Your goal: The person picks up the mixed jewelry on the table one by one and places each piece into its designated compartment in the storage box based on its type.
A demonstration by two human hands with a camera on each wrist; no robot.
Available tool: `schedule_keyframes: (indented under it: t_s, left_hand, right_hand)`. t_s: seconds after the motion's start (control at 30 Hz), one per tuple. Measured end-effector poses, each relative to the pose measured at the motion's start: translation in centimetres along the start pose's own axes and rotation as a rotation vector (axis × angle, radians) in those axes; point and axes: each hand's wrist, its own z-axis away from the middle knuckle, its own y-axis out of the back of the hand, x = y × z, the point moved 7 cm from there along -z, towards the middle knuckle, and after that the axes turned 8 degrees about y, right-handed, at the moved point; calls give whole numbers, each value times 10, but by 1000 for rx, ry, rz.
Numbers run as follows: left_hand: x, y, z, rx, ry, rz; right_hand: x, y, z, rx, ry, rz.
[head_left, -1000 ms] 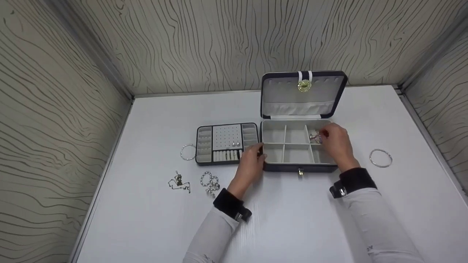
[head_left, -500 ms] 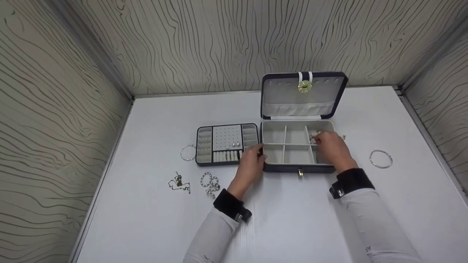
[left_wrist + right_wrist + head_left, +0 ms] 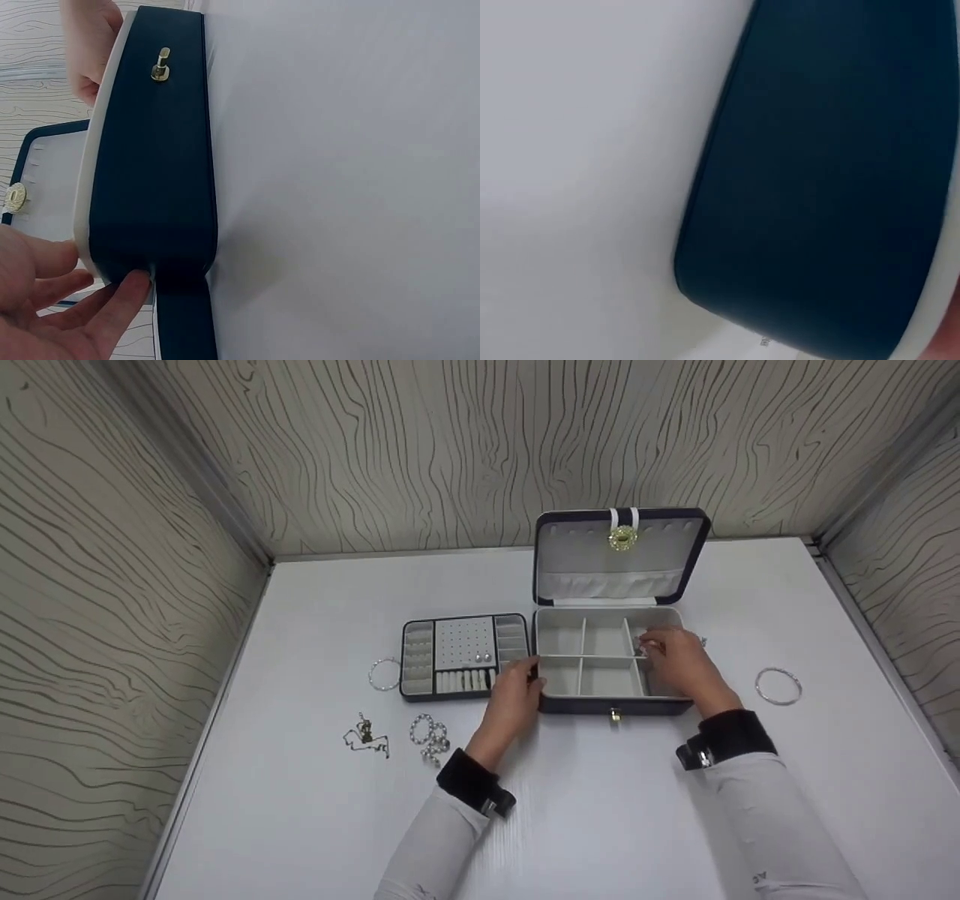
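Observation:
A dark blue jewellery box stands with its lid raised, showing pale divided compartments. My left hand touches its front left side; in the left wrist view the thumb meets the cream rim and extended fingers press the outer wall. My right hand reaches into the back right compartment, fingers curled around a small sparkly piece of jewellery, mostly hidden by the hand. More sparkly bits show past the knuckles at the right rim. In the right wrist view the box's dark wall covers most of the frame.
Left of the box lies a removable tray holding pearl earrings and several rings in slots. A bracelet, a gold-toned necklace and pearl jewellery lie around it. A bangle lies at right.
My right hand has shifted slightly left and lower inside the back right compartment, covering more of the sparkly jewellery. Bits now show past the knuckles. My left hand stays against the box.

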Motion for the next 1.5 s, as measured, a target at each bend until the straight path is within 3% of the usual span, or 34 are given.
schedule_keyframes:
  t_s: [0.07,0.13,0.23,0.3,0.37,0.47,0.57,0.67,0.77,0.87,1.03,1.13,1.3,1.5]
  left_hand:
    - [-1,0,0,-6,11,8]
    - [-2,0,0,-9,19,8]
    - [-2,0,0,-10,19,9]
    - [-2,0,0,-10,15,8]
    - [-1,0,0,-5,7,8]
    - [-1,0,0,0,-2,1]
    - [-1,0,0,-2,1,-22]
    - [-1,0,0,-1,4,-38]
    - [0,0,0,7,-2,-42]
    - [0,0,-1,11,-12,-39]
    - [-1,0,0,0,-5,-24]
    - [-2,0,0,-4,0,-20]
    - [-2,1,0,2,-1,-21]
    - [-1,0,0,4,-6,-15]
  right_hand:
    - [2,8,3,103,-1,-105]
    - [5,18,10,261,10,-174]
    - [15,35,25,501,-7,-204]
    - [26,46,37,609,-76,-184]
    - [39,54,49,647,-179,-178]
    - [63,60,64,572,-355,-165]
    - [87,58,77,383,-473,-111]
    - [103,50,87,190,-489,-14]
    - [111,44,93,89,-470,84]
    - [112,42,97,79,-464,141]
    - [114,52,100,145,-477,177]
    - [118,57,104,173,-513,162]
    - [128,57,114,136,-609,67]
    - [132,56,117,118,-612,66]
